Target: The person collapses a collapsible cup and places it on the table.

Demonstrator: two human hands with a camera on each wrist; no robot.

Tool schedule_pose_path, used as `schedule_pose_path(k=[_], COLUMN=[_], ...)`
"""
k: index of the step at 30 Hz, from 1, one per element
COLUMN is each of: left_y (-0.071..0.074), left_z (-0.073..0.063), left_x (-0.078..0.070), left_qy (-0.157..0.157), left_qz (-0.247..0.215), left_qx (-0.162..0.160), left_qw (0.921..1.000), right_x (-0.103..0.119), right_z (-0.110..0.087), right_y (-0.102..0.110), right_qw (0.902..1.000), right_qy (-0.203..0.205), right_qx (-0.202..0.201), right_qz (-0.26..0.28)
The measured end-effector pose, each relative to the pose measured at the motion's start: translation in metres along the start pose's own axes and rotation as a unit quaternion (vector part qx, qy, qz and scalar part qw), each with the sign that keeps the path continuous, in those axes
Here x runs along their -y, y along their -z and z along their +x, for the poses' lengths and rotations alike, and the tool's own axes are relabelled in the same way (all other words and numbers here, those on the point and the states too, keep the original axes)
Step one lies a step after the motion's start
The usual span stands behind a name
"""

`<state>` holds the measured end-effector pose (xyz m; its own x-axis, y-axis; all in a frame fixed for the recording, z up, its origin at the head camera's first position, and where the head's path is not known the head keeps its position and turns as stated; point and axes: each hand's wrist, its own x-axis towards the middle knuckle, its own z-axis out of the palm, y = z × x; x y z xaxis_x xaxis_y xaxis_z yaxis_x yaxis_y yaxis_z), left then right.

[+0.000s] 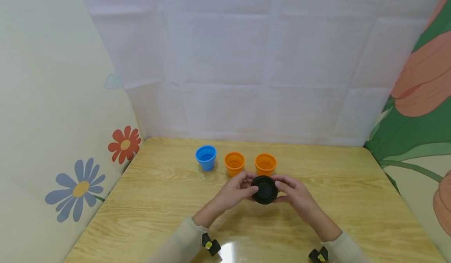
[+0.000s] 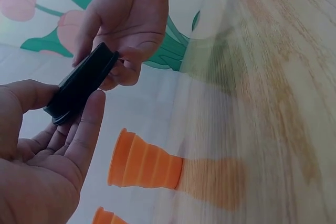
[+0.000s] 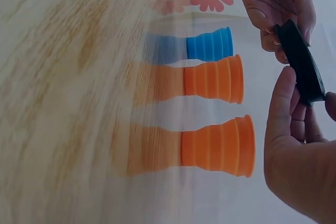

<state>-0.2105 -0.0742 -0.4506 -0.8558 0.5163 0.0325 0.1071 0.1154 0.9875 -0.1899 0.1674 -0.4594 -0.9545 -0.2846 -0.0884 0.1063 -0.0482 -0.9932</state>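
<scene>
A black collapsible cup, folded down into a flat disc (image 1: 265,190), is held up above the table between both hands. My left hand (image 1: 235,190) grips its left edge, thumb on the face towards me and fingers behind. From the other side my right hand (image 1: 295,195) pinches the right edge the same way. In the left wrist view the black cup (image 2: 81,85) shows side-on, tilted, with a wider rim. Just beyond the hands stand two orange collapsible cups, the nearer one to the right (image 1: 266,164) and another (image 1: 234,164) beside it, both upright and extended.
A blue collapsible cup (image 1: 206,157) stands upright at the left end of the row. The wooden table (image 1: 158,208) is glossy and reflects the cups. White cloth (image 1: 225,67) hangs behind its far edge, and flower-patterned sheets flank both sides.
</scene>
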Motion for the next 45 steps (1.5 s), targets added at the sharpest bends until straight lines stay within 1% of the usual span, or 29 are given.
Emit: schedule_pose_path(k=[3,7,10,14,18,20,25,27,33,37,40,45], left_y=[-0.001,-0.003,-0.004,-0.007,-0.009,-0.010,-0.013,-0.014,-0.017,-0.018,-0.019,-0.021], left_z=[0.000,-0.001,-0.002,-0.002,-0.003,-0.003,-0.003,-0.003,-0.004,-0.003,-0.002,0.001], left_x=[-0.001,-0.005,-0.007,-0.008,-0.008,-0.008,-0.007,-0.006,-0.002,-0.001,0.000,0.003], left_qy=[-0.029,-0.064,-0.083,-0.116,-0.148,-0.170,-0.232,-0.251,-0.302,-0.328,-0.346,-0.379], left_qz=[0.049,0.106,0.128,0.158,0.183,0.193,0.225,0.245,0.306,0.317,0.332,0.375], left_qx=[-0.013,-0.026,-0.027,-0.027,-0.028,-0.028,-0.026,-0.029,-0.043,-0.038,-0.034,-0.031], left_qw=[0.9983,0.9920,0.9879,0.9802,0.9715,0.9660,0.9460,0.9359,0.9020,0.8892,0.8767,0.8455], right_x=[0.000,-0.001,-0.002,-0.002,-0.002,-0.002,-0.003,-0.004,-0.004,-0.003,-0.002,-0.001], right_z=[0.000,-0.001,-0.002,-0.003,-0.004,-0.004,-0.005,-0.005,-0.006,-0.006,-0.007,-0.008], right_y=[0.002,0.005,0.008,0.012,0.014,0.014,0.015,0.015,0.016,0.017,0.018,0.019], right_qw=[1.0000,0.9999,0.9999,1.0000,0.9999,0.9998,0.9994,0.9992,0.9983,0.9979,0.9974,0.9966], right_qy=[0.001,0.006,0.006,0.000,-0.009,-0.013,-0.028,-0.033,-0.038,-0.047,-0.054,-0.061], right_qx=[-0.001,0.006,0.007,0.005,0.009,0.013,0.018,0.021,0.043,0.043,0.044,0.047], right_qz=[-0.002,-0.006,-0.006,-0.003,-0.001,-0.001,-0.006,-0.004,0.009,0.013,0.016,0.029])
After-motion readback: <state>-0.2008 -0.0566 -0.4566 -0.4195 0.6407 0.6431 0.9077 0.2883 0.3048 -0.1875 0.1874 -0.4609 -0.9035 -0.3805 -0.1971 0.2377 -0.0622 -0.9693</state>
